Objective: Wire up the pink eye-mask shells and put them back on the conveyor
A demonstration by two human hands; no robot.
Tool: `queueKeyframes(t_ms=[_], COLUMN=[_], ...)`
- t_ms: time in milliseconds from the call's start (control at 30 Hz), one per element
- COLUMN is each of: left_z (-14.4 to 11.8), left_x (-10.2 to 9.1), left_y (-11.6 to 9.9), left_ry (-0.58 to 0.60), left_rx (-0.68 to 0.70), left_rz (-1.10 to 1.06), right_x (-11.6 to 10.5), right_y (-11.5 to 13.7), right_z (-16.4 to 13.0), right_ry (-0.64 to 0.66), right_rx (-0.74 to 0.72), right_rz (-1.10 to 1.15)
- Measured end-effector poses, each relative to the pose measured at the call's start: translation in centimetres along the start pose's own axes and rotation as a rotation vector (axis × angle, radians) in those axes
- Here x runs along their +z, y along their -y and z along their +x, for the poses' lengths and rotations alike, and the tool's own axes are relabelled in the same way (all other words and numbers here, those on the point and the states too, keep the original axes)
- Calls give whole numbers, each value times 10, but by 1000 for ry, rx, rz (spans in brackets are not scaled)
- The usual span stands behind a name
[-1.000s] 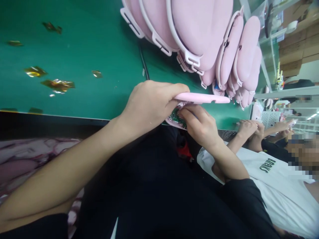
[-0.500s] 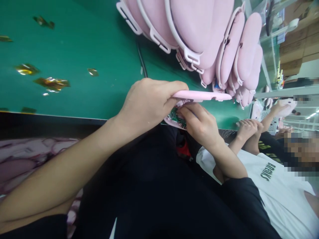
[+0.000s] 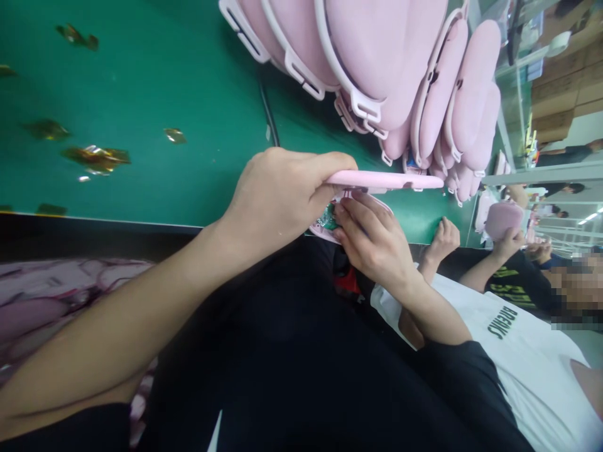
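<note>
My left hand point(image 3: 277, 194) is closed around a pink plastic casing point(image 3: 386, 180), its thumb lying along the top edge. The casing is parted like a clamshell, one half seen edge-on and the lower half point(image 3: 323, 232) below it. Inside the lower half a green circuit board point(image 3: 328, 216) shows in part. My right hand point(image 3: 377, 245) reaches in between the halves with bent fingers, the tips on or just over the board. Its fingers cover most of the board, and anything they pinch is hidden.
Many pink casings point(image 3: 362, 50) are heaped on the green table point(image 3: 155, 75) beyond my hands. Scraps of amber film point(image 3: 97, 157) lie at left, and a dark cable point(image 3: 268, 113) runs behind my left hand. Co-workers sit at right, one in a white shirt point(image 3: 471, 320).
My right hand's fingers have shifted and straightened slightly over the board. My left hand and the casing have hardly moved. At right, a co-worker's hands have moved.
</note>
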State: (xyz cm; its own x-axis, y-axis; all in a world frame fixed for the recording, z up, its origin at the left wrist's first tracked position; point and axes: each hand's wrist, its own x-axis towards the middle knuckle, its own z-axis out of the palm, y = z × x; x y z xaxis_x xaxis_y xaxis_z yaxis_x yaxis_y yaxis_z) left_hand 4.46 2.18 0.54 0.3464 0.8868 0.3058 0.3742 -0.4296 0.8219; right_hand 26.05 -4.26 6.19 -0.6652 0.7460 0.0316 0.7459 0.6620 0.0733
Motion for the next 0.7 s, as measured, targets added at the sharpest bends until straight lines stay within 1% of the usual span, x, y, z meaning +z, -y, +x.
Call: queueKeyframes(t_ms=[67, 167, 233, 333, 433, 500, 567, 633, 700], left_z=[0, 1, 2, 2, 1, 0, 0, 0, 0], left_x=[0, 1, 2, 2, 3, 4, 4, 4, 3], left_y=[1, 2, 2, 1, 2, 4, 5, 5, 4], left_ry=[2, -40, -74, -69, -75, -92, -94, -103, -118], left_rx=[10, 20, 27, 48, 61, 37, 7, 9, 32], left_rz=[8, 17, 10, -5, 14, 47, 69, 66, 59], right_x=[-4, -11, -14, -17, -15, -13, -12, -13, -17], right_y=[4, 7, 5, 5, 12, 19, 24, 26, 24], right_z=[-2, -2, 1, 11, 25, 36, 44, 48, 47], right_ry=[29, 100, 129, 71, 18, 32, 73, 118, 133], right_rx=[8, 24, 28, 63, 151, 200, 223, 222, 215], right_rz=[-50, -102, -99, -93, -120, -122, -104, -81, -41])
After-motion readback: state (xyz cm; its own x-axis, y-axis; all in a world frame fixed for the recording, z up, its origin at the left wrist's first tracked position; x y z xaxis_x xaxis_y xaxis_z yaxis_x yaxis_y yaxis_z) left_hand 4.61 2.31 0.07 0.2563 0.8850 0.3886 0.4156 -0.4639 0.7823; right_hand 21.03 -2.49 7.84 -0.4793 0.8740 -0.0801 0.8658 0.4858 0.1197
